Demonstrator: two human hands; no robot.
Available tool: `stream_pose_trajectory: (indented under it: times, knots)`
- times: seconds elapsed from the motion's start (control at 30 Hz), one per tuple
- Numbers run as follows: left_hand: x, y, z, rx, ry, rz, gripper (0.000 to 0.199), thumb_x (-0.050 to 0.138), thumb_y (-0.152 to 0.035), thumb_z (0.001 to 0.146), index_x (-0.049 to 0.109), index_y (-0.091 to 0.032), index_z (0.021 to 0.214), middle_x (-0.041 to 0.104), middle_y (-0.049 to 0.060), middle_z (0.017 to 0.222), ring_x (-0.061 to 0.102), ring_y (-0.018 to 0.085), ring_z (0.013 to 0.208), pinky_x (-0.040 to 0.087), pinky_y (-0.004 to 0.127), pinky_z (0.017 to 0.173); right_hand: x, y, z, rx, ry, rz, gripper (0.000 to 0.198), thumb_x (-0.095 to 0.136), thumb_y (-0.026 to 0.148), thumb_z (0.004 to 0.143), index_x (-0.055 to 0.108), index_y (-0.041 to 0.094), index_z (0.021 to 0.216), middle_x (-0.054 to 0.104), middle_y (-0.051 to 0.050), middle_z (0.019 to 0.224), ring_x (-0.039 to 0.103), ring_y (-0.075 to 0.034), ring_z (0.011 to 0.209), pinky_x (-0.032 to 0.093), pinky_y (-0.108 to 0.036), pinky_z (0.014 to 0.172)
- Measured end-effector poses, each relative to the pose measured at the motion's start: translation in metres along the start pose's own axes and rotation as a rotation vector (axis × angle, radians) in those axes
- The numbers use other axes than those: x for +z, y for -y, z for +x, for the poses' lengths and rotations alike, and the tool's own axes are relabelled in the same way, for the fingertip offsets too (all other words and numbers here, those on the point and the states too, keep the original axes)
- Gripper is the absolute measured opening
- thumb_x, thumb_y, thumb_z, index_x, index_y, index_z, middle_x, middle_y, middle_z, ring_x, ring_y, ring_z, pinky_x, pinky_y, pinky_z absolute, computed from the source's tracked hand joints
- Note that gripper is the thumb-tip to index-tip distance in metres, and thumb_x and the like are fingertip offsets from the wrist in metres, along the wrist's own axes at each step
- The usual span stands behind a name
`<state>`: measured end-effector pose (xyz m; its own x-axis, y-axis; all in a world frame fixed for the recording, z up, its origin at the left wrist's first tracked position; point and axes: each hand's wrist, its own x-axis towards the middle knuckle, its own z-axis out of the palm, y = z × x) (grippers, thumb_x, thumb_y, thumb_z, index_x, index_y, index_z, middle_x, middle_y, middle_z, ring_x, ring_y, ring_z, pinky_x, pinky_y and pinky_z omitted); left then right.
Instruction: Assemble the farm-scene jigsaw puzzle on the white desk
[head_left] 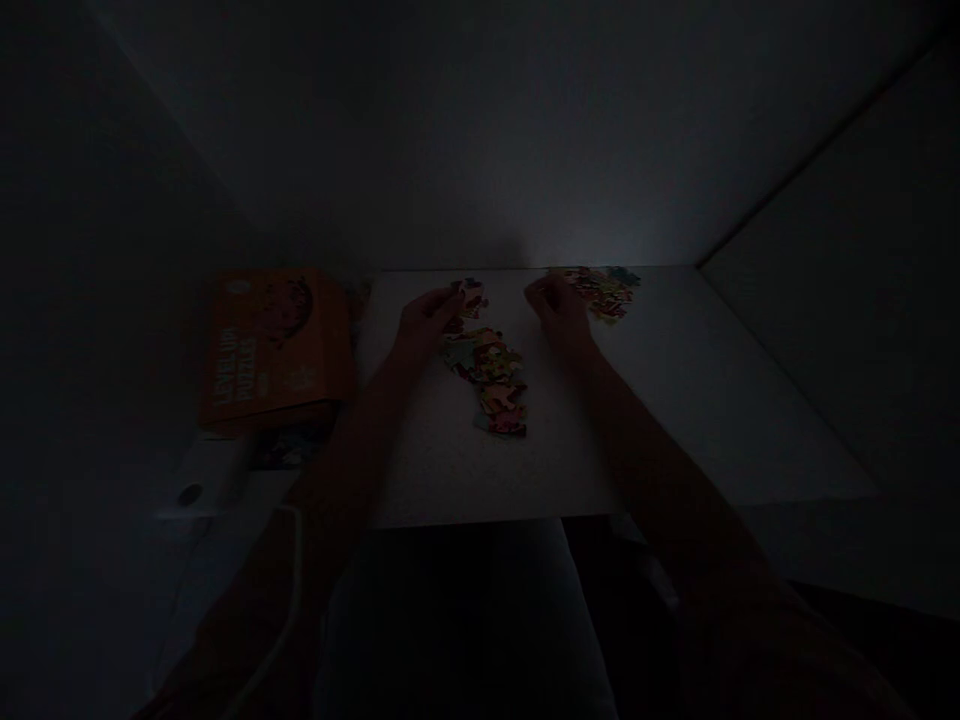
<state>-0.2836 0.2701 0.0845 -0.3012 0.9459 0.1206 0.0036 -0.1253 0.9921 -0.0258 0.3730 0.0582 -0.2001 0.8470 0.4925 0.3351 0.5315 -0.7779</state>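
Note:
In dim light, my left hand (426,318) is closed at the far side of the white table, its fingers pinching a pinkish puzzle piece or small joined cluster (472,295). Just below it lies a heap of colourful puzzle pieces (487,362), with more pieces (502,410) trailing toward me. To the right, my right hand (556,305) has its thumb and fingers curled together; whether something small is between them is too dark to see. Beside that hand, a second pile of puzzle pieces (606,292) rests near the wall.
An orange puzzle box (274,345) stands on the left, a dark picture sheet (289,447) partly under it. The white table (690,400) meets a wall (480,140) at the back. A pale cord (294,570) runs by my left forearm.

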Motion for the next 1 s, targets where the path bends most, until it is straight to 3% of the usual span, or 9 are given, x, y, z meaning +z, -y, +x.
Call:
stream_pose_trajectory:
  times: [0.1, 0.23, 0.37, 0.5, 0.63, 0.7, 0.8, 0.93, 1.0]
  knots:
    - [0.003, -0.005, -0.003, 0.035, 0.049, 0.037, 0.050, 0.102, -0.058, 0.086, 0.088, -0.019, 0.115, 0.082, 0.003, 0.087, 0.071, 0.015, 0.072, 0.060, 0.025, 0.067, 0.020, 0.028, -0.013, -0.025, 0.236, 0.037, 0.055, 0.069, 0.081, 0.102, 0.073, 0.027, 0.105, 0.070, -0.002, 0.088, 0.062, -0.022, 0.080, 0.053, -0.038, 0.077]
    - [0.004, -0.003, -0.003, 0.060, 0.077, 0.045, 0.042, 0.101, -0.052, 0.087, 0.088, -0.018, 0.108, 0.079, 0.002, 0.082, 0.067, 0.013, 0.069, 0.056, 0.025, 0.066, 0.024, 0.042, -0.016, -0.020, 0.346, 0.124, 0.052, 0.066, 0.077, 0.102, 0.070, 0.026, 0.093, 0.070, -0.003, 0.087, 0.061, -0.022, 0.082, 0.052, -0.039, 0.080]
    - [0.004, 0.000, -0.004, 0.037, 0.091, 0.006, 0.038, 0.099, -0.049, 0.089, 0.087, -0.018, 0.108, 0.082, 0.004, 0.090, 0.072, 0.014, 0.075, 0.062, 0.027, 0.073, 0.019, 0.042, -0.012, 0.001, 0.354, 0.202, 0.057, 0.056, 0.080, 0.106, 0.069, 0.027, 0.090, 0.069, -0.003, 0.087, 0.062, -0.023, 0.085, 0.052, -0.039, 0.084]
    - [0.003, -0.001, -0.005, -0.021, 0.089, 0.022, 0.044, 0.096, -0.057, 0.094, 0.085, -0.020, 0.115, 0.085, 0.006, 0.102, 0.079, 0.017, 0.079, 0.066, 0.029, 0.074, 0.019, 0.040, -0.012, 0.007, 0.364, 0.174, 0.059, 0.071, 0.086, 0.098, 0.070, 0.027, 0.089, 0.069, -0.002, 0.085, 0.061, -0.023, 0.084, 0.050, -0.038, 0.080]
    - [-0.001, -0.001, 0.002, 0.012, -0.042, 0.065, 0.038, 0.084, -0.058, 0.107, 0.082, -0.020, 0.113, 0.082, 0.004, 0.094, 0.072, 0.014, 0.069, 0.061, 0.027, 0.068, 0.016, 0.033, -0.012, 0.017, 0.404, 0.125, 0.066, 0.065, 0.091, 0.100, 0.067, 0.027, 0.082, 0.068, -0.003, 0.082, 0.060, -0.023, 0.082, 0.049, -0.039, 0.080]
    - [-0.006, 0.000, 0.007, 0.026, -0.119, 0.098, 0.032, 0.079, -0.052, 0.111, 0.081, -0.021, 0.109, 0.079, 0.002, 0.090, 0.069, 0.013, 0.069, 0.059, 0.027, 0.068, 0.012, 0.027, -0.011, -0.009, 0.363, 0.026, 0.067, 0.064, 0.090, 0.101, 0.063, 0.027, 0.079, 0.066, -0.003, 0.081, 0.059, -0.023, 0.081, 0.048, -0.039, 0.079]
    - [-0.014, 0.004, 0.011, 0.040, -0.189, 0.206, 0.022, 0.078, -0.041, 0.113, 0.077, -0.021, 0.104, 0.078, 0.001, 0.089, 0.071, 0.014, 0.079, 0.059, 0.029, 0.077, 0.006, 0.016, -0.007, -0.022, 0.269, -0.112, 0.065, 0.062, 0.088, 0.103, 0.059, 0.027, 0.079, 0.064, -0.003, 0.080, 0.057, -0.023, 0.079, 0.046, -0.040, 0.080]
    - [-0.018, 0.009, 0.008, 0.152, -0.187, 0.404, 0.006, 0.082, -0.028, 0.106, 0.079, -0.022, 0.106, 0.085, 0.006, 0.108, 0.077, 0.020, 0.102, 0.061, 0.032, 0.095, 0.005, 0.007, -0.002, 0.048, 0.234, -0.115, 0.063, 0.058, 0.087, 0.103, 0.059, 0.028, 0.083, 0.065, -0.004, 0.081, 0.056, -0.024, 0.079, 0.045, -0.040, 0.079]
    - [-0.017, 0.011, 0.005, 0.160, -0.165, 0.478, 0.009, 0.081, -0.029, 0.106, 0.081, -0.023, 0.112, 0.086, 0.008, 0.117, 0.078, 0.022, 0.108, 0.062, 0.034, 0.097, 0.006, 0.005, -0.001, 0.064, 0.237, -0.096, 0.063, 0.060, 0.088, 0.101, 0.061, 0.028, 0.083, 0.065, -0.004, 0.080, 0.056, -0.025, 0.080, 0.046, -0.041, 0.079]
